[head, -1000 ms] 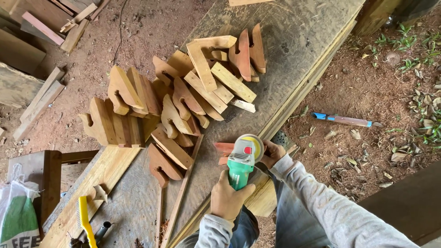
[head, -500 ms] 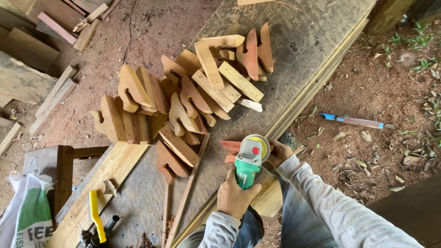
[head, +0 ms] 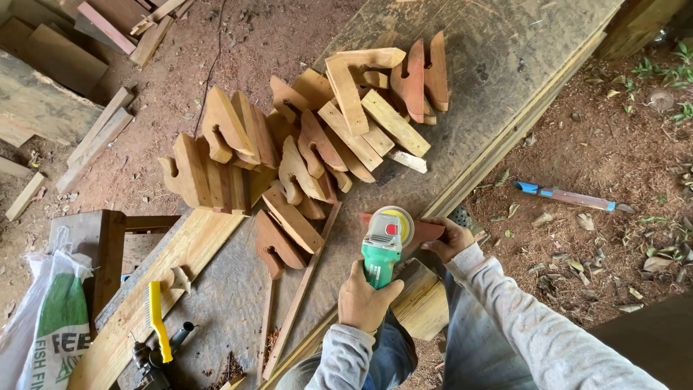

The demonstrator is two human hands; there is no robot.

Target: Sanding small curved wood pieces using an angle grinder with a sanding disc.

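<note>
My left hand [head: 367, 300] grips the body of a green angle grinder [head: 381, 250], whose yellow disc sits over a reddish shaped wooden piece [head: 421, 231]. My right hand [head: 451, 237] holds that piece down at the edge of the grey workbench board [head: 476, 58]. Just beyond lies a pile of cut wooden brackets [head: 303, 148], some leaning on each other, some flat.
A yellow-handled brush [head: 157, 321] lies on a plank at the lower left beside a dark tool. A white and green sack [head: 50, 325] stands at the far left. A blue-tipped tool [head: 567, 196] lies on the dirt to the right. Scrap boards [head: 94, 148] lie on the ground.
The grinder and my hands have shifted slightly up the bench. The reddish piece now sticks out to the right of the disc instead of the left. The view has drifted.
</note>
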